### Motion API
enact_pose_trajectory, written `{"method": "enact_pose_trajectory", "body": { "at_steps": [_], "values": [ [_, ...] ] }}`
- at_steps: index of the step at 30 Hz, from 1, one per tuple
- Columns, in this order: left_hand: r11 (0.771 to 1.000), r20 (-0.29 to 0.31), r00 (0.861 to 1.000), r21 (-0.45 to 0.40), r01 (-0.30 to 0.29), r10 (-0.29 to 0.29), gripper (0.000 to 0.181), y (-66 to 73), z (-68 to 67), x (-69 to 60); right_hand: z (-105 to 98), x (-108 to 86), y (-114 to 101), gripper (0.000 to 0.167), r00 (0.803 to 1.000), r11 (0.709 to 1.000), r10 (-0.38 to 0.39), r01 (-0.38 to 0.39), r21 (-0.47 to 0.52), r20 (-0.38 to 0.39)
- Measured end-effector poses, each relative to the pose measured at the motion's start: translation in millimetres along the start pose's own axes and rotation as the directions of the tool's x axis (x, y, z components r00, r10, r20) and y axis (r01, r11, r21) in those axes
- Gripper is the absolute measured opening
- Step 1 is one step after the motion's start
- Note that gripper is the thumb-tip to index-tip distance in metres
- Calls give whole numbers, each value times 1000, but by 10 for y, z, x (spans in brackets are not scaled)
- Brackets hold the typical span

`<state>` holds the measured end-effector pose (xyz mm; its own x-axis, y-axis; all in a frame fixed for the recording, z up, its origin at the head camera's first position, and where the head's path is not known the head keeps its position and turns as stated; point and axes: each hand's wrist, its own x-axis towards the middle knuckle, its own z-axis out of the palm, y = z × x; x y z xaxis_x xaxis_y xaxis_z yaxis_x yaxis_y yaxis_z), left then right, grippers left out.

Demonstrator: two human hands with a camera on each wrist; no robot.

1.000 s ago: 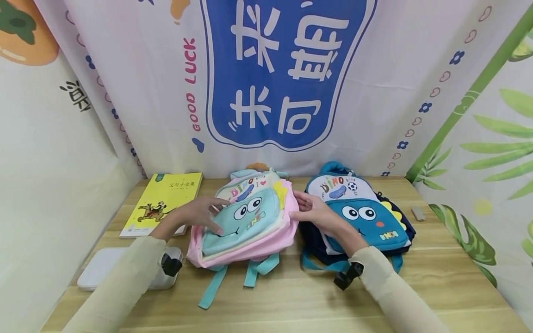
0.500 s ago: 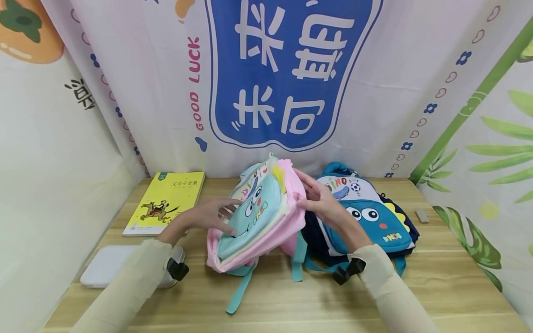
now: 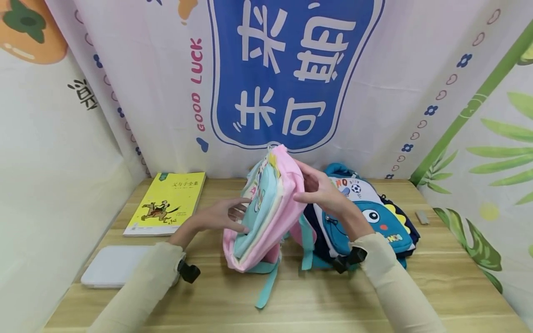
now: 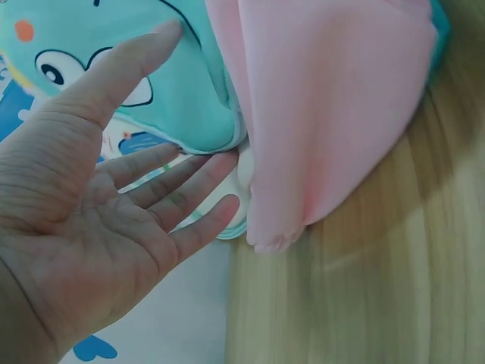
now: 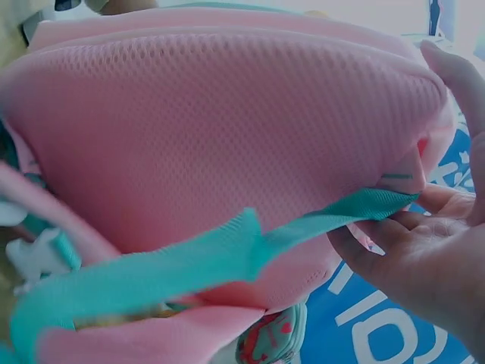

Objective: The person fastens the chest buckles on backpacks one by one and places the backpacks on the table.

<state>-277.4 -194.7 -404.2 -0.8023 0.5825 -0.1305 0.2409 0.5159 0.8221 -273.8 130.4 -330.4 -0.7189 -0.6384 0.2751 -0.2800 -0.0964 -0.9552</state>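
At the frame's lower centre, my right hand (image 3: 326, 192) grips the pink bag (image 3: 280, 223); my left hand (image 3: 220, 216) is spread at its front.

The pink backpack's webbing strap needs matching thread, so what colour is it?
Turquoise. The webbing strap shows best in the right wrist view.

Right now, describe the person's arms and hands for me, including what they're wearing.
The left sleeve and right sleeve are long, plain and pale cream, ending near the wrists. A small black device sits at each cuff: the left device and the right device. The left hand and right hand wear no gloves.
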Motion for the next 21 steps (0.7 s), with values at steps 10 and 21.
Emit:
{"method": "enact_pose_trajectory", "body": {
  "at_steps": [10,21],
  "values": [
    [990,-10,996,-108,-89,89,89,24,178,153,12,155,-264,83,1000,992,23,-25,-120,-18],
    [966,-54,985,-192,-173,165,80,16,337,223,87,318,-408,75,999,977,36,-41,-207,-26]
  ]
}}
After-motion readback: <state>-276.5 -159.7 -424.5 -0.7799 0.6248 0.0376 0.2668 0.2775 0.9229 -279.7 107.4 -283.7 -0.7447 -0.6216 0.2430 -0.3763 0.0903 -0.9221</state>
